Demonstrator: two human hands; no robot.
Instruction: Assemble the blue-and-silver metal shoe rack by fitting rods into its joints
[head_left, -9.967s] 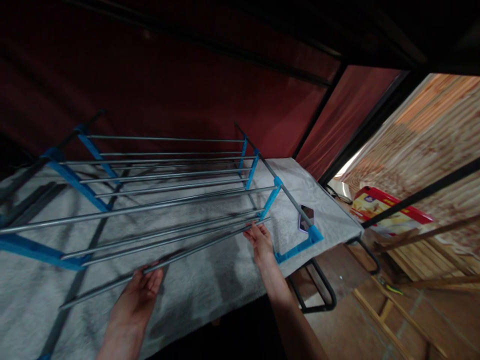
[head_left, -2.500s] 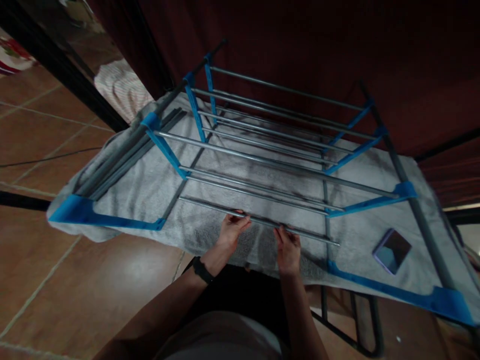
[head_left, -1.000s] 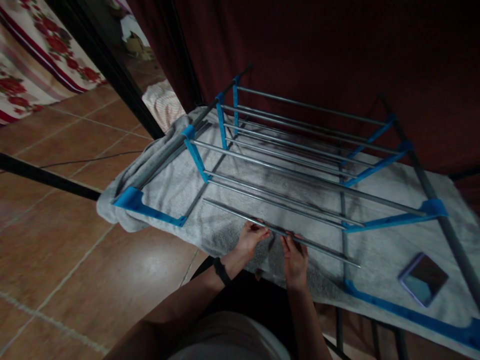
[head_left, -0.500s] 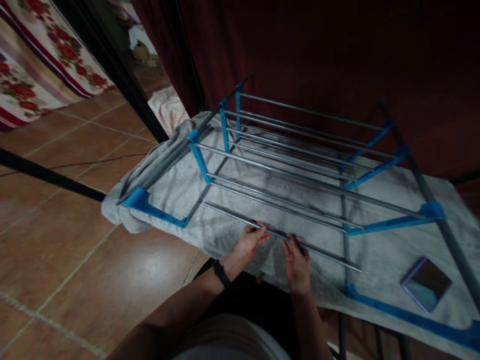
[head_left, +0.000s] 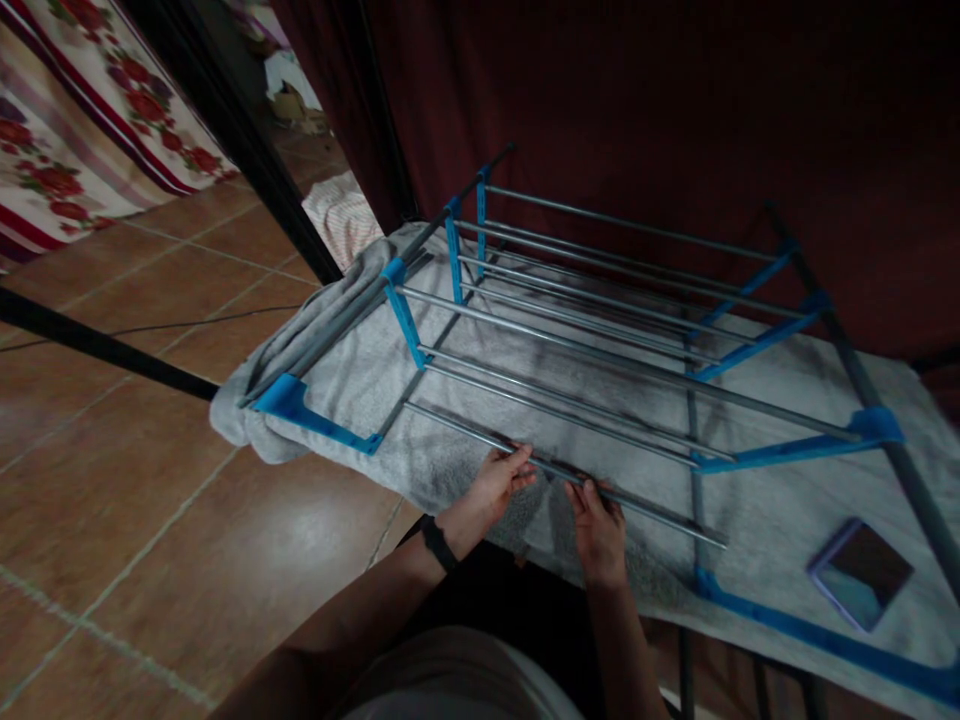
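Observation:
A loose grey metal rod (head_left: 660, 512) lies slanted across a grey towel (head_left: 360, 380) on a table. My left hand (head_left: 491, 485) grips the rod near its middle, fingers curled round it. My right hand (head_left: 598, 522) pinches the same rod a little further right. Behind the rod stands a rack of blue plastic brackets (head_left: 319, 425) and several grey rods (head_left: 600, 350), lying on the towel. The rod's left end sits close to the blue corner bracket.
A phone with a purple case (head_left: 861, 572) lies on the towel at the right. Dark red curtain (head_left: 637, 100) hangs behind the table. Brown tiled floor (head_left: 112, 500) spreads to the left, with a flowered cloth (head_left: 67, 130) and a black bar (head_left: 97, 345).
Both hands have stayed on the rod; it has slid slightly left toward the blue corner bracket. The view has shifted a little.

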